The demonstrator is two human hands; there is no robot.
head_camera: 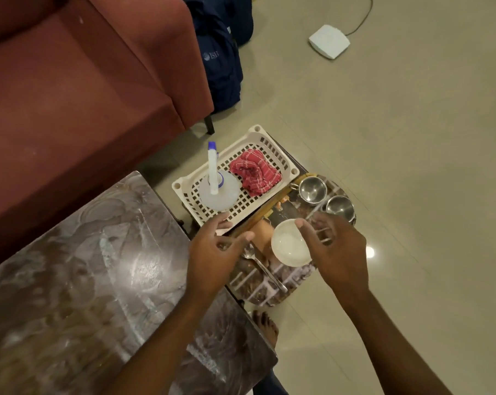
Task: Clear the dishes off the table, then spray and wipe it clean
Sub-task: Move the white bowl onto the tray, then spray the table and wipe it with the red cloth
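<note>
Dishes sit on the tray, both hands loose above it.
Head view: the picture-printed tray [258, 292] beside the marble-topped table [98, 266] holds a white bowl [289, 246], a spoon [265, 269] just beside it and two steel cups [312, 189] [339, 208] at its far end. The white slotted basket [291, 169] next to it holds an upright spray bottle [218, 192] and a crumpled red checked cloth [255, 172]. The left hand [215, 252] and right hand [335, 246] hang over the tray, fingers relaxed, grasping nothing.

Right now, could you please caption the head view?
Left hand and right hand hover over a tray with bowl and spoon.
</note>
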